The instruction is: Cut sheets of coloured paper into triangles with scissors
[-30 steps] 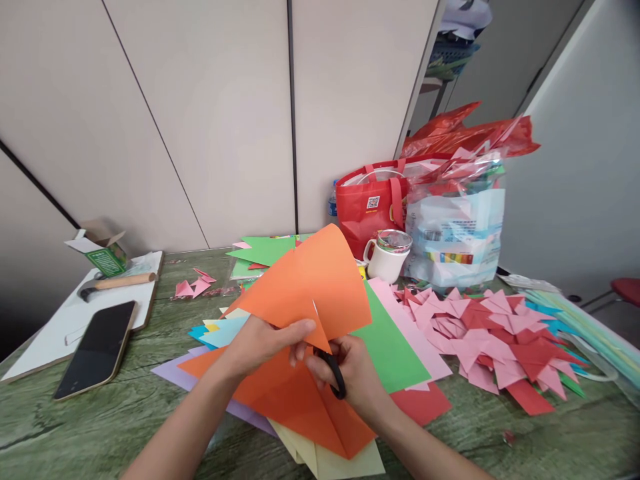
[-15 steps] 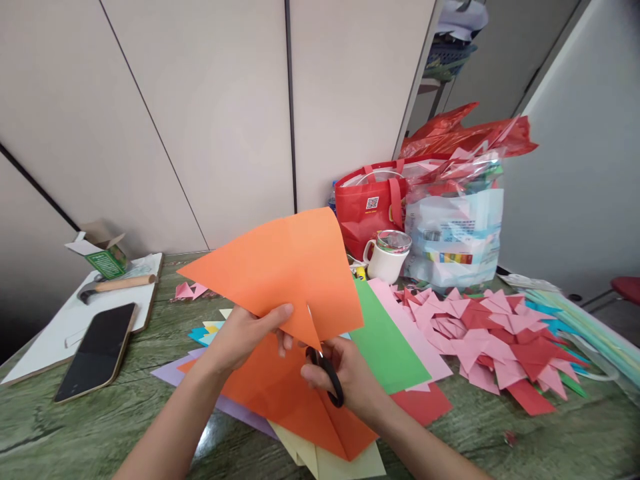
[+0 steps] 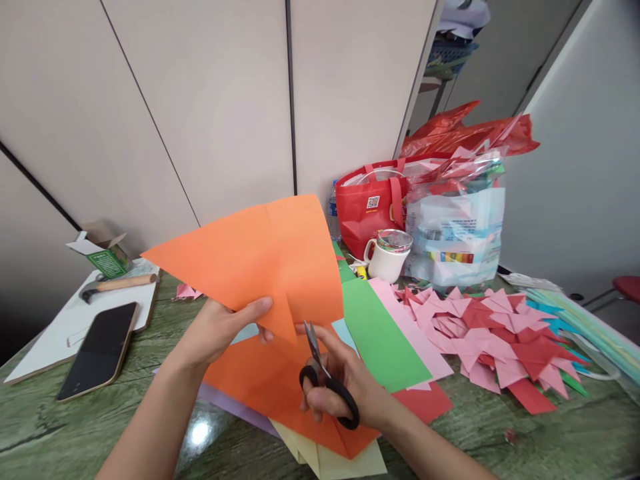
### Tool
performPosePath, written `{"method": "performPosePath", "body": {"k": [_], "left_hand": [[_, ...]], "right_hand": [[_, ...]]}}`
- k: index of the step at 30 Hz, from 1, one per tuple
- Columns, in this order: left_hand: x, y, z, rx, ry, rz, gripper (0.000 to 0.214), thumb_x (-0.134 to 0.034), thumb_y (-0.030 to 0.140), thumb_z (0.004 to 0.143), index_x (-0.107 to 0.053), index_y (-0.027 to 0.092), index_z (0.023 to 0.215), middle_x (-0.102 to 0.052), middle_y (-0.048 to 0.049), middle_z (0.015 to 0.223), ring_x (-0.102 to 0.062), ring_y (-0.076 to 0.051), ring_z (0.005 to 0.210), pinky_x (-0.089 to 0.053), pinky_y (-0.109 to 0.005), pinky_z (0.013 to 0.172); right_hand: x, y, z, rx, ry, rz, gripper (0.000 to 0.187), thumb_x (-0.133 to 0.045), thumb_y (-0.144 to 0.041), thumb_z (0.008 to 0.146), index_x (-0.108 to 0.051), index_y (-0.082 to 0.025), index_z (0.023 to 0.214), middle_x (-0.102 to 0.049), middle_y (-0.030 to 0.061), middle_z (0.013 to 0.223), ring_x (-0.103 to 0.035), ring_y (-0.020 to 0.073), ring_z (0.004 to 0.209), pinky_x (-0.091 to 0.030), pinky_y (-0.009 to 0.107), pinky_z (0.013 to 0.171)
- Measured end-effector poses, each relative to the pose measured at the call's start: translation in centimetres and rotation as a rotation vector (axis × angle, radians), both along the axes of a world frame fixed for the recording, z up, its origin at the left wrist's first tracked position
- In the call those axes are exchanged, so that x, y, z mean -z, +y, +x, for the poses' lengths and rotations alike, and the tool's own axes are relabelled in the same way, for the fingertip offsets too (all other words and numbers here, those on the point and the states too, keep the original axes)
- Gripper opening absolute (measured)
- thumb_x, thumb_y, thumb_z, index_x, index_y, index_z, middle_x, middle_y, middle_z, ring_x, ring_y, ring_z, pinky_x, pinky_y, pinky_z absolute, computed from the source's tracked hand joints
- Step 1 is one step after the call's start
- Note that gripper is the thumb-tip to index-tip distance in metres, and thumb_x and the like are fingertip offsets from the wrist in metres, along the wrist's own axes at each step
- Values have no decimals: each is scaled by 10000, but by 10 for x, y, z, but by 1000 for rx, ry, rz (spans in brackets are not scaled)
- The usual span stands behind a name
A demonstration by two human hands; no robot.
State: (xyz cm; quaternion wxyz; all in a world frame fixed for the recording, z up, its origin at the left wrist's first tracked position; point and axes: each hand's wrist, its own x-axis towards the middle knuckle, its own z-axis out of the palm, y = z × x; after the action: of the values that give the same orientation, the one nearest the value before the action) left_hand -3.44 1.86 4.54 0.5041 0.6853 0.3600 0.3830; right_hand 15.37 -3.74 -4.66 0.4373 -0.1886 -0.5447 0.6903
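Note:
A large orange paper sheet (image 3: 265, 260) is raised above the table, bent and pointed at its left end. My left hand (image 3: 220, 330) pinches its lower edge, thumb in front and fingers behind. A slit runs up from that edge beside the thumb. Black-handled scissors (image 3: 325, 380) are in my right hand (image 3: 350, 380), fingers through the loops. Their blades, slightly parted, point up just below the sheet's lower right edge; whether they touch it I cannot tell. Beneath lie a folded darker orange sheet (image 3: 260, 380), a green sheet (image 3: 383, 340) and pale yellow paper (image 3: 345, 460).
Folded pink and red paper pieces (image 3: 490, 340) are heaped on the right. Behind stand a white mug (image 3: 387, 260), a red bag (image 3: 367, 220) and a plastic bag (image 3: 455, 233). To the left are a phone (image 3: 100, 350), a hammer (image 3: 120, 283) and a small green box (image 3: 103, 257).
The scissors have come out of the slit and sit lower, blades now visible. My left hand has carried the orange sheet to the left and slightly up.

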Motion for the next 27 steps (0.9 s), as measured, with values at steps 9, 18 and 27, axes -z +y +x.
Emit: {"method": "performPosePath", "body": {"k": [9, 18, 27], "left_hand": [[2, -9, 9, 89, 2, -106, 164, -581, 262, 789, -649, 149, 692, -642, 3, 515, -609, -138, 471, -518, -267, 524], [4, -18, 22, 78, 237, -48, 216, -533, 274, 814, -656, 201, 652, -683, 26, 534, -651, -145, 570, -508, -235, 604], [10, -20, 33, 30, 409, -18, 366, -475, 302, 821, -543, 192, 479, -600, 34, 456, -598, -118, 503, -486, -199, 562]], "right_hand": [[3, 3, -2, 55, -82, 27, 691, -683, -313, 734, -295, -240, 1301, -500, -44, 662, -516, 91, 558, -428, 225, 523], [-8, 4, -4, 191, -22, 60, 523, -719, -244, 698, -447, -215, 1143, -538, -8, 768, -533, 124, 698, -437, 268, 661], [-15, 5, -4, 322, -59, 134, 243, -708, -275, 702, -536, -171, 838, -641, 22, 760, -610, 159, 734, -467, 270, 727]]}}
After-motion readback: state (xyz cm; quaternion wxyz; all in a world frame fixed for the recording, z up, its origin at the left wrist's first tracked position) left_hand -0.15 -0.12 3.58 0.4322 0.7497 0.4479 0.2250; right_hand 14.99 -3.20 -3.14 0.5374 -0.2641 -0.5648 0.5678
